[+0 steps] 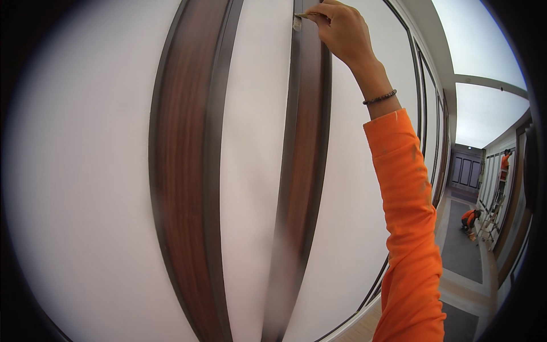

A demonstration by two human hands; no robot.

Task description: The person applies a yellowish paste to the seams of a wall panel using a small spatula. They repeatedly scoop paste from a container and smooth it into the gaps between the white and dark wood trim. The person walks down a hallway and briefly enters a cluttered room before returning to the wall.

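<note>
My right hand [342, 28] is raised to the top of the view, its fingers pinched together. Between them is a small thin tool with a pale tip [297, 23], perhaps a small brush; its exact kind is hard to make out. The tip rests at or close to the dark left edge trim [293, 62] of a narrow brown wood-grain strip [307, 114] on the wall. A dark beaded bracelet circles my right wrist, above a stained orange sleeve [404, 188]. My left hand is out of view.
A wider dark-edged wood strip [185, 142] runs down the white wall [85, 171] to the left. At right, a corridor [464, 239] holds a crouching person [469, 219] in orange, another person [505, 159] higher up, and a ladder [493, 219].
</note>
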